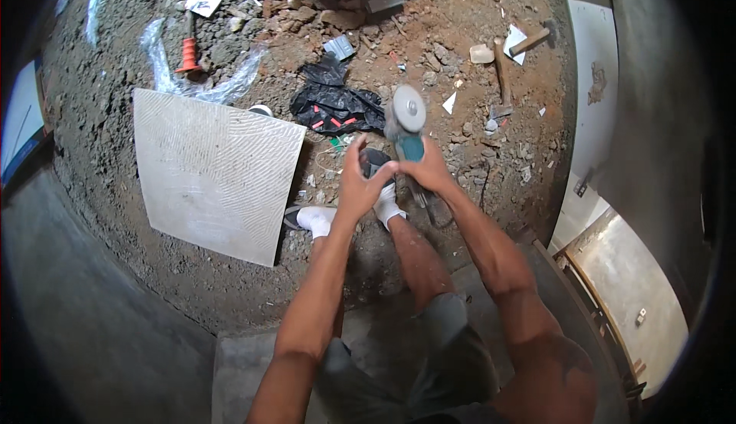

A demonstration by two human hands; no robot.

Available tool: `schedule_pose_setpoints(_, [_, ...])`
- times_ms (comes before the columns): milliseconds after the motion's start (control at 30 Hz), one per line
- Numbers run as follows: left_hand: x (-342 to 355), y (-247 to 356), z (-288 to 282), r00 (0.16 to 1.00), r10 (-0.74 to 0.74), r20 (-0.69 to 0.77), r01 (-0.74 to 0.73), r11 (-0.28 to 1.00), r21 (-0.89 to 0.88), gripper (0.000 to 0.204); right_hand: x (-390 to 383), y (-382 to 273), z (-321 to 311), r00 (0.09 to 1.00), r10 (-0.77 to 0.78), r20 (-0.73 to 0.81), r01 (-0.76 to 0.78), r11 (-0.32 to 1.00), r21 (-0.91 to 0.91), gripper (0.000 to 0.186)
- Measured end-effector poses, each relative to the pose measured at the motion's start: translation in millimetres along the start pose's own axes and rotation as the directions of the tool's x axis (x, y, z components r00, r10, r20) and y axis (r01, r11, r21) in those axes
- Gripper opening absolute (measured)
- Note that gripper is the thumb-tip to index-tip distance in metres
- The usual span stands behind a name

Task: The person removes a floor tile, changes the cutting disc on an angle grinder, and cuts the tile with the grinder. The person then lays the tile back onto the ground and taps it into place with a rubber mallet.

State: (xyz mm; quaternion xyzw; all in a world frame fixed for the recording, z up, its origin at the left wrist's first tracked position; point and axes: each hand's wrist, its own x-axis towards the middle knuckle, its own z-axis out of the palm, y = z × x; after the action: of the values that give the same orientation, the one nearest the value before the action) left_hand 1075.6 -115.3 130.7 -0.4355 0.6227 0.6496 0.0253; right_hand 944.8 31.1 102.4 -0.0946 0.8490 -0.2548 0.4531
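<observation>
My right hand (429, 168) is wrapped round the teal and dark body of an angle grinder (412, 148). Its pale round disc (409, 108) points away from me, and part of the tool is smeared by motion. Beside it, my left hand (363, 182) is raised with fingers curved and apart, its thumb tip close to my right hand; nothing shows in it. A large pale tile (218, 175), ridged on its upper face, lies tilted to the left. Just beyond my hands is a crumpled black plastic bag (337, 102) with small red pieces on it.
Rubble and soil cover the ground around my shoes (376, 162). An orange-handled chisel (188, 56) and clear plastic wrap (157, 60) lie far left. Two hammers, one with a wooden handle (502, 71), lie far right. White panels (594, 79) lean by the right wall.
</observation>
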Motion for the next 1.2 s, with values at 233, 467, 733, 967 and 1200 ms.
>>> schedule_pose_setpoints(233, [-66.5, 121.2, -32.9, 0.994, 0.014, -0.108, -0.077, 0.796, -0.600, 0.078, -156.0, -168.0, -65.5, 0.966, -0.119, 0.229, 0.070, 0.975, 0.211, 0.063])
schedule_pose_setpoints(467, [-106.8, 199.0, -100.8, 0.994, -0.051, -0.100, -0.045, 0.633, -0.773, 0.078, -168.6, -278.9, -124.9, 0.968, -0.204, 0.145, 0.192, 0.977, 0.094, 0.056])
schedule_pose_setpoints(733, [-77.2, 221.1, -95.9, 0.984, 0.016, -0.179, -0.131, 0.748, -0.651, 0.081, -77.5, -319.3, -136.4, 0.899, 0.066, 0.432, -0.097, 0.994, 0.048, 0.072])
schedule_pose_setpoints(967, [-46.2, 228.0, -46.6, 0.991, -0.135, -0.003, 0.087, 0.655, -0.750, 0.080, -43.7, -276.0, -175.0, 0.827, -0.409, 0.386, 0.321, 0.907, 0.273, 0.072])
schedule_pose_setpoints(1200, [-41.1, 220.0, 19.2, 0.985, -0.167, 0.050, 0.137, 0.558, -0.818, 0.080, -18.8, -236.7, -148.4, 0.987, -0.158, 0.016, 0.158, 0.987, -0.021, 0.043])
